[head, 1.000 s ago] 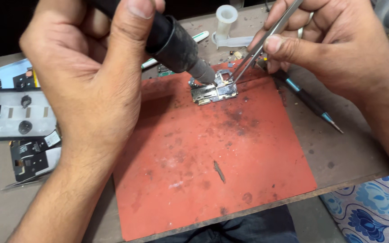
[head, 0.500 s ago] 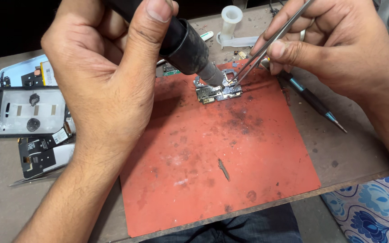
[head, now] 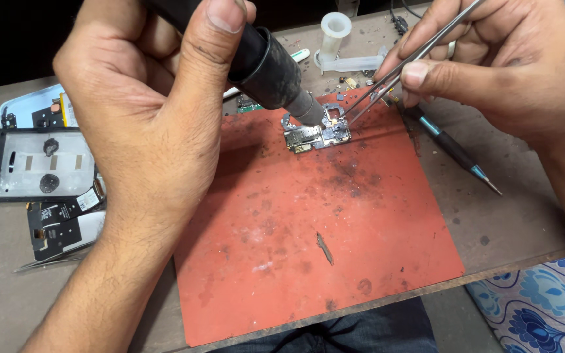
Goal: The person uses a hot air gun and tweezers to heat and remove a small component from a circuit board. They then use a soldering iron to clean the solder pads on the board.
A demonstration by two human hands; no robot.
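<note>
Left hand [head: 145, 111] fingers wrapped around black hot-air nozzle [head: 276, 72]; right hand [head: 505, 72] fingers pinching tweezers [head: 393, 75] shut. Both tips on circuit board [head: 315, 134], upper orange mat [head: 315, 222]. Heating underway; lifting needs steadiness.

Small metallic circuit board [head: 317, 135] flat at red mat's [head: 308, 242] upper edge.

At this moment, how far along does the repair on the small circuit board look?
Done: the black phone frame lies opened at the table's left edge, loose parts beside it. In hand: the left hand aims a black hot-air nozzle at the small metal-shielded circuit board on the red work mat, while the right hand sets thin steel tweezers to its edge. Left: the board is out of the frame.
</note>
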